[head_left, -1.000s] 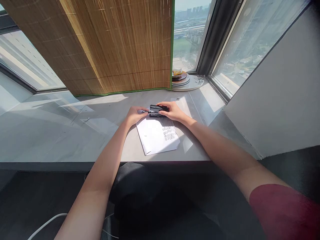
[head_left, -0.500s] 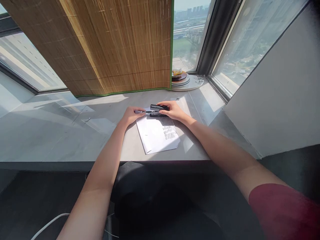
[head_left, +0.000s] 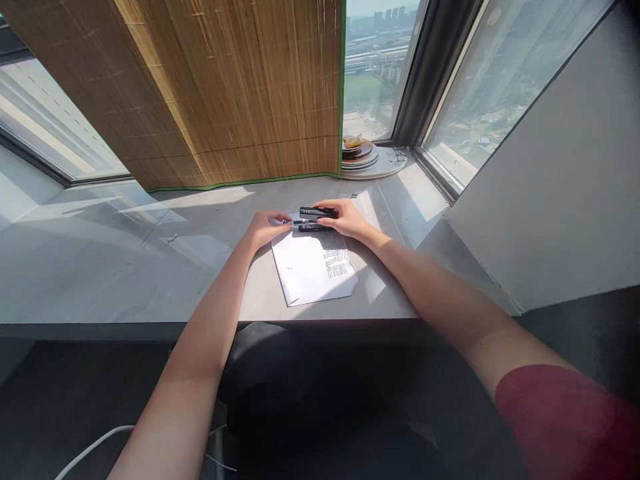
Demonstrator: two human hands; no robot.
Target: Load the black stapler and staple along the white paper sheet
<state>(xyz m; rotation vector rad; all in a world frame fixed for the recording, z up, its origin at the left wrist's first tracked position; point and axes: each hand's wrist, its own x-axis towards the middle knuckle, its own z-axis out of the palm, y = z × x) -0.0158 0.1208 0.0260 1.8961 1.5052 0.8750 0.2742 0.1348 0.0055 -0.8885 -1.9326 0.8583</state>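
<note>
A black stapler (head_left: 319,213) is spread apart over the far end of some white paper sheets (head_left: 313,270), its upper arm lifted off the lower part. My right hand (head_left: 346,217) grips it from the right, fingers on the upper arm and thumb lower down. From the other side my left hand (head_left: 271,227) reaches in, thumb and fingertips pinched together at the stapler's left end. What sits in that pinch is too small to make out. The papers lie below both hands, with printed text along their right part.
The sheets rest on a pale stone windowsill (head_left: 210,293). A small dark piece (head_left: 354,196) lies beyond my right hand. Stacked plates (head_left: 361,160) stand in the window corner, beside a hanging bamboo blind (head_left: 240,93). A white cable (head_left: 95,443) runs low on the left.
My left fingertips have shifted slightly at the stapler's left end, and the grey bit between them shows less. The right hand keeps its hold. The whole view has moved slightly.
</note>
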